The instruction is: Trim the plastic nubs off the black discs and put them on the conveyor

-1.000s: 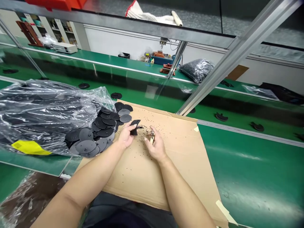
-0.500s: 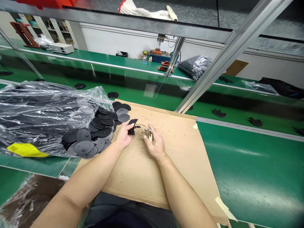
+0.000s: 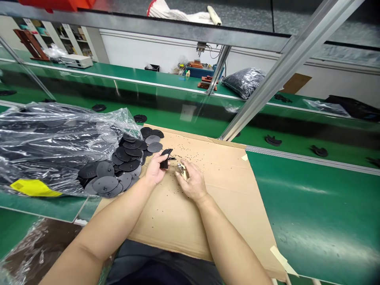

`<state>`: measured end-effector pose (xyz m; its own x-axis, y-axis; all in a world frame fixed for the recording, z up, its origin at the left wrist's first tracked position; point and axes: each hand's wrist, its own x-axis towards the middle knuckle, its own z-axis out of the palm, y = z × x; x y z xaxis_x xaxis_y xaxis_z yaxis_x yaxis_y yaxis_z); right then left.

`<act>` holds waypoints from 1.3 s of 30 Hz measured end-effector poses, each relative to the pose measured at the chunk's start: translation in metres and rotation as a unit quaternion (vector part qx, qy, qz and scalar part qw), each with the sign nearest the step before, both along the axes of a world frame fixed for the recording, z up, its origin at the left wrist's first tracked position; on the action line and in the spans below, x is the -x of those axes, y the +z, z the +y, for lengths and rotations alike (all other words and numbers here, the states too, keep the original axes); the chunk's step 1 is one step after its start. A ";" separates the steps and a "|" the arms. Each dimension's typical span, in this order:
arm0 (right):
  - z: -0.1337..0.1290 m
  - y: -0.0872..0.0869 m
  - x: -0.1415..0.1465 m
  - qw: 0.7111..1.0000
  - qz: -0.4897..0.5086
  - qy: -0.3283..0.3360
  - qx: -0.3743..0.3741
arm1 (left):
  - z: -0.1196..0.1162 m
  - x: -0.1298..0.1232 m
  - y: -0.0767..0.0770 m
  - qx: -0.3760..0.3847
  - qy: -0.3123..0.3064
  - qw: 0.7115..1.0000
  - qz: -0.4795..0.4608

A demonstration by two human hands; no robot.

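My left hand [image 3: 155, 169] grips a black plastic disc [image 3: 166, 158], tilted on edge, with a short stem sticking out to the right. Close by on the right, my right hand [image 3: 192, 181] is closed around small pliers [image 3: 182, 171] with a shiny metal head and cream handles. The metal head points at the stem, and a small gap seems to lie between them. Tiny black bits [image 3: 190, 148] are scattered over the cardboard sheet [image 3: 228, 206] under both hands. Left of my left hand lies a pile of black discs [image 3: 128, 152].
The disc pile spills from a large clear plastic bag [image 3: 59, 134] with a yellow label [image 3: 35, 187]. A slanted metal post [image 3: 267, 87] rises behind the cardboard. Several black parts lie along the green belt [image 3: 252, 136] at the back. A white glove [image 3: 184, 14] rests on the shelf above.
My right hand has moved a little left with the pliers, bringing their head nearer the stem. My left hand and the disc have stayed almost still.
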<state>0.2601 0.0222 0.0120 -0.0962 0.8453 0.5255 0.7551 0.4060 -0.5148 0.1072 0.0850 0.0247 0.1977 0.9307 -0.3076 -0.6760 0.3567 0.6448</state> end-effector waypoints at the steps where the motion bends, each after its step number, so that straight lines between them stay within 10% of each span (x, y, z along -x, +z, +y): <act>1: 0.000 0.000 0.000 1.000 -0.002 -0.002 0.002 | 0.000 0.000 0.000 0.000 -0.002 1.000 0.001; 39: 0.002 -0.001 -0.001 0.998 -0.032 -0.049 -0.009 | -0.004 0.001 0.000 -0.016 -0.057 0.998 0.003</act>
